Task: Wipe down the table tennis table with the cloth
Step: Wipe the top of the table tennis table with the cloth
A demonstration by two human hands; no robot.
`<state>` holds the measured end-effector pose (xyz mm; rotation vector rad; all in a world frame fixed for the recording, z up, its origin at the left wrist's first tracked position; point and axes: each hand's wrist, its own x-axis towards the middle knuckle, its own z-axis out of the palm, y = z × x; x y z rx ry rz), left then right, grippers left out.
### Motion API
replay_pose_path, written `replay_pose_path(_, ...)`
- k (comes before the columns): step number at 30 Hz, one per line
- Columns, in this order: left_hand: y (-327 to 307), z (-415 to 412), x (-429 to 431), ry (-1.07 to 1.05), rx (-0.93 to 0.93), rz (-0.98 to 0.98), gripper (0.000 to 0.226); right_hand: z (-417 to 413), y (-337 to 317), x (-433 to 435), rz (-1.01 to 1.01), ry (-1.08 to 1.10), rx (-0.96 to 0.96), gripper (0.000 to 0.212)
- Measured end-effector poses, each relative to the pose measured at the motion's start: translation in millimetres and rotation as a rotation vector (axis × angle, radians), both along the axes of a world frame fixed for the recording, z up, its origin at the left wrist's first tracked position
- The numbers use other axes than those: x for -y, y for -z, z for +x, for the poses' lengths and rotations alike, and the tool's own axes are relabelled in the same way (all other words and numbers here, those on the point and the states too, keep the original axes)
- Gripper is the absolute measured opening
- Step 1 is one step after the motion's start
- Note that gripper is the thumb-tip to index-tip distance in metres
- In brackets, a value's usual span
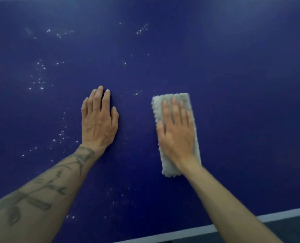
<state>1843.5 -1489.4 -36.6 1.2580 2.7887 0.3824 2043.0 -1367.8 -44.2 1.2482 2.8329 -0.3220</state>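
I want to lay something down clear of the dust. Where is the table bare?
The table looks bare to the right of the cloth under the right hand, out to the near white edge line and up toward the far edge. Crowded: white specks scatter left of and beyond the left hand, and a few between the hands.

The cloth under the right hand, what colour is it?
The cloth is a pale grey-white, seen in the head view.

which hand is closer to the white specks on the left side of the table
Left. The left hand lies flat on the blue table tennis table, just right of the white specks; the right hand presses the pale grey folded cloth farther right.
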Motion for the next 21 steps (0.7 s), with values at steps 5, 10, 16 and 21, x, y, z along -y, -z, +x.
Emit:
replay_pose_path(5, 8.1, -3.6, 0.1, -0.010, -0.005, 0.020, 0.052, -82.4, 2.2, -55.3, 0.029, 0.197, -0.033, 0.069)
replay_pose_path(10, 6.0, -4.0, -0.6, -0.006, -0.003, 0.013, 0.054, -83.5, 3.6, -2.2, -0.005, -0.281, -0.093, 0.067)
replay_pose_path(16, 6.2, -4.8, -1.6, -0.019, 0.014, 0.001, 0.055, -76.4, -2.8, -85.8, 0.003, -0.034, 0.018, 0.067)
replay_pose_path(21, 10.7, -6.9, -1.2, -0.017, 0.000, 0.012, 0.055, -158.8, -2.7, -106.1, 0.000, 0.076, -0.012, 0.069)
